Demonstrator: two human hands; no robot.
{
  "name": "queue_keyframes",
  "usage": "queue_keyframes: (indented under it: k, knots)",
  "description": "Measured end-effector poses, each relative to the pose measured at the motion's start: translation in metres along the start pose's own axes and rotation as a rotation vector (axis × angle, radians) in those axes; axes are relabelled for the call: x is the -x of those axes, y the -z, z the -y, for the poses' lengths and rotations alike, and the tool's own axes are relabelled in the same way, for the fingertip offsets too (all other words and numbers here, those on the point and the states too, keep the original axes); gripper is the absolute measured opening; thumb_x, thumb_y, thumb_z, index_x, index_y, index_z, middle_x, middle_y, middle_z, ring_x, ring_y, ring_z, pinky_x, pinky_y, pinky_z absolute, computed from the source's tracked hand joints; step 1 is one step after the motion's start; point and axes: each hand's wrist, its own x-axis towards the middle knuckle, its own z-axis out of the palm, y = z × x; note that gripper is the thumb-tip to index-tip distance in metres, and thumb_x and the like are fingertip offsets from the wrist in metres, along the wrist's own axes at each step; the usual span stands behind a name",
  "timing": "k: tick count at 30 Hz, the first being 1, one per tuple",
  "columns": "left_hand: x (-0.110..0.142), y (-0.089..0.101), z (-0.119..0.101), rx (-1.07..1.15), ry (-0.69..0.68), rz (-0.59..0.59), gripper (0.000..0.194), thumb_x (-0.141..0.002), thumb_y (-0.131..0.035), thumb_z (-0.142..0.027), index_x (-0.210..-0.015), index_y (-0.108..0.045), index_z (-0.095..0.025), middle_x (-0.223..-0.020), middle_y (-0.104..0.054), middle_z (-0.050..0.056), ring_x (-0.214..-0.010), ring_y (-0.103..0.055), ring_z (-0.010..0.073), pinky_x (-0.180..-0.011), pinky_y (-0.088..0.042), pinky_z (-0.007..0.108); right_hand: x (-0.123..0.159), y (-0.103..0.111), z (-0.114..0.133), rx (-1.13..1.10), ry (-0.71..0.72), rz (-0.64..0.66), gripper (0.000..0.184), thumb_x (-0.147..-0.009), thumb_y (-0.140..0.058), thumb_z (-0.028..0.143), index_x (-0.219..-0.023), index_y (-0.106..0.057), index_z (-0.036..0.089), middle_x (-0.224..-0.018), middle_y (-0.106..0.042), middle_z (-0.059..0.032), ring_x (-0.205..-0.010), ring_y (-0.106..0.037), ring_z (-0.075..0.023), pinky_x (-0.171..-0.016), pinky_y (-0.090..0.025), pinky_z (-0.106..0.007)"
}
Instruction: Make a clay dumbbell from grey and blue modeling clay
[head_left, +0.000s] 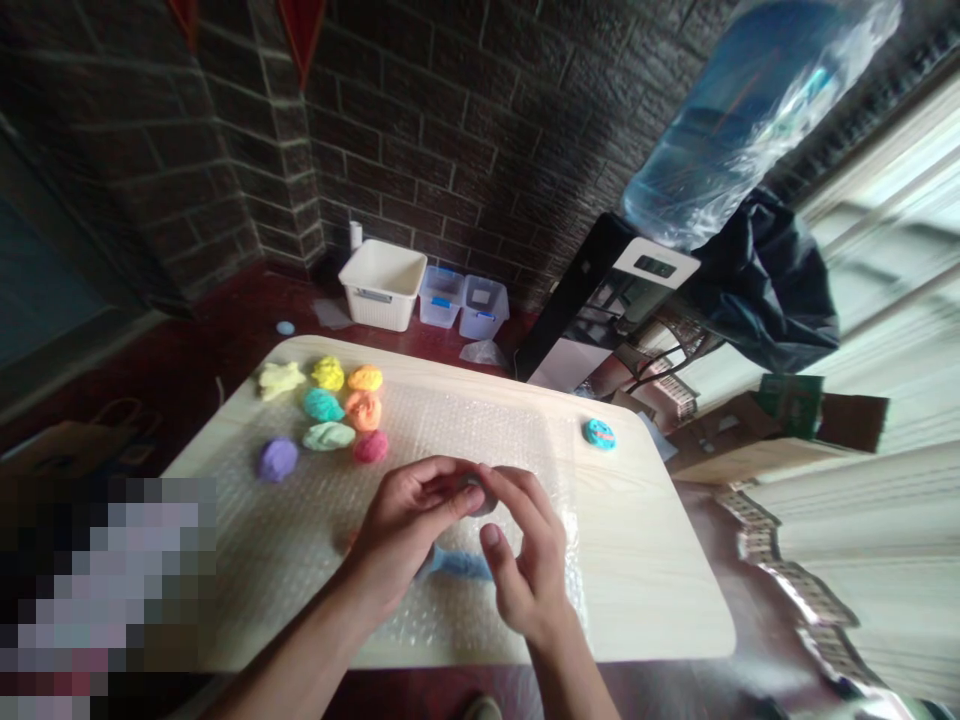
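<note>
My left hand is closed, pinching a small dark grey lump, perhaps modelling clay, between thumb and fingers. Against the lump's upper edge rest the fingertips of my right hand; its thumb stands apart, so that hand is open. Below both hands a blue strip lies on the bubble wrap, partly covered by my fingers. An orange bit shows beside my left wrist. Clay lumps sit at the back left, among them a purple one, a pink one and a teal one.
A blue round piece with a reddish stripe lies on the right of the wooden table. Beyond the table stand a white basket, two clear bins and a water dispenser. A pixelated area covers the lower left.
</note>
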Motion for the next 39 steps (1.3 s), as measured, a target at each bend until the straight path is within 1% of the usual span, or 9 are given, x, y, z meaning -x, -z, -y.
queue_keyframes:
  k: [3,7,13,17,22,26,29,33,39]
  knots:
    - [0.0,-0.002,0.0,0.008,-0.004,-0.025,0.033,-0.072,-0.098,-0.027,-0.099,-0.083,-0.016,-0.097,-0.084,0.009,-0.09,-0.077,0.0214,-0.087,-0.061,0.031,-0.001,0.002,0.001,-0.119,-0.097,-0.047,0.042,-0.109,-0.052,0.047,-0.145,-0.068,0.032,-0.13,-0.07,-0.0109,-0.122,-0.066,-0.0322,-0.102,-0.055,-0.051]
    - [-0.001,-0.003,0.002,0.002,-0.004,-0.046,0.034,-0.066,-0.101,-0.026,-0.092,-0.083,-0.015,-0.091,-0.083,0.009,-0.083,-0.076,0.0201,-0.08,-0.061,0.029,-0.004,0.003,0.001,-0.17,-0.122,-0.048,0.038,-0.108,-0.055,0.048,-0.134,-0.076,0.031,-0.123,-0.072,-0.01,-0.118,-0.067,-0.0317,-0.1,-0.054,-0.05]
    - [-0.002,0.0,0.008,-0.007,-0.03,-0.03,0.047,-0.069,-0.099,-0.023,-0.113,-0.082,-0.017,-0.095,-0.082,0.008,-0.088,-0.076,0.0209,-0.082,-0.061,0.029,-0.003,0.0,0.003,-0.091,-0.068,-0.034,0.041,-0.109,-0.054,0.04,-0.148,-0.064,0.032,-0.13,-0.068,-0.0105,-0.119,-0.067,-0.0301,-0.1,-0.056,-0.049]
    - [-0.001,0.001,0.011,-0.01,0.008,-0.007,0.036,-0.075,-0.096,-0.025,-0.107,-0.084,-0.016,-0.097,-0.082,0.009,-0.091,-0.075,0.0207,-0.082,-0.06,0.028,-0.001,0.0,0.0,0.073,0.018,0.0,0.045,-0.107,-0.056,0.024,-0.151,-0.061,0.032,-0.129,-0.067,-0.0114,-0.118,-0.067,-0.0287,-0.098,-0.058,-0.047]
    - [0.001,0.002,0.012,-0.008,0.053,0.023,0.022,-0.081,-0.091,-0.026,-0.099,-0.084,-0.016,-0.094,-0.081,0.009,-0.086,-0.074,0.0183,-0.077,-0.059,0.024,-0.002,0.0,-0.002,0.098,0.001,0.062,0.04,-0.105,-0.058,0.026,-0.145,-0.066,0.027,-0.126,-0.067,-0.0129,-0.118,-0.067,-0.0301,-0.097,-0.06,-0.048]
    - [-0.001,0.001,0.009,0.009,0.033,0.001,0.028,-0.08,-0.092,-0.029,-0.105,-0.084,-0.016,-0.104,-0.082,0.011,-0.095,-0.076,0.0208,-0.083,-0.062,0.027,-0.002,0.002,-0.003,0.071,0.025,0.021,0.046,-0.106,-0.055,0.027,-0.151,-0.06,0.029,-0.13,-0.067,-0.0124,-0.119,-0.068,-0.0295,-0.099,-0.06,-0.049]
    - [-0.002,0.001,0.009,0.009,0.029,0.007,0.031,-0.081,-0.093,-0.03,-0.108,-0.085,-0.016,-0.108,-0.082,0.011,-0.101,-0.076,0.0226,-0.088,-0.062,0.029,-0.001,0.005,-0.006,0.142,0.028,0.048,0.047,-0.106,-0.056,0.027,-0.152,-0.061,0.029,-0.129,-0.067,-0.0127,-0.119,-0.068,-0.0299,-0.098,-0.06,-0.049]
    - [-0.002,0.002,0.008,-0.014,0.027,0.007,0.031,-0.083,-0.091,-0.033,-0.109,-0.086,-0.017,-0.106,-0.083,0.011,-0.097,-0.077,0.0217,-0.086,-0.062,0.028,-0.001,0.006,-0.005,0.119,-0.005,0.076,0.046,-0.106,-0.056,0.03,-0.152,-0.062,0.028,-0.127,-0.068,-0.0127,-0.117,-0.069,-0.0298,-0.097,-0.06,-0.048]
    - [-0.003,0.001,0.006,-0.065,-0.02,-0.052,0.04,-0.066,-0.102,-0.03,-0.101,-0.087,-0.016,-0.093,-0.084,0.009,-0.086,-0.077,0.0209,-0.08,-0.062,0.028,-0.005,0.005,0.001,-0.075,-0.09,0.053,0.039,-0.109,-0.055,0.043,-0.142,-0.07,0.029,-0.124,-0.069,-0.0107,-0.116,-0.067,-0.0292,-0.099,-0.056,-0.047]
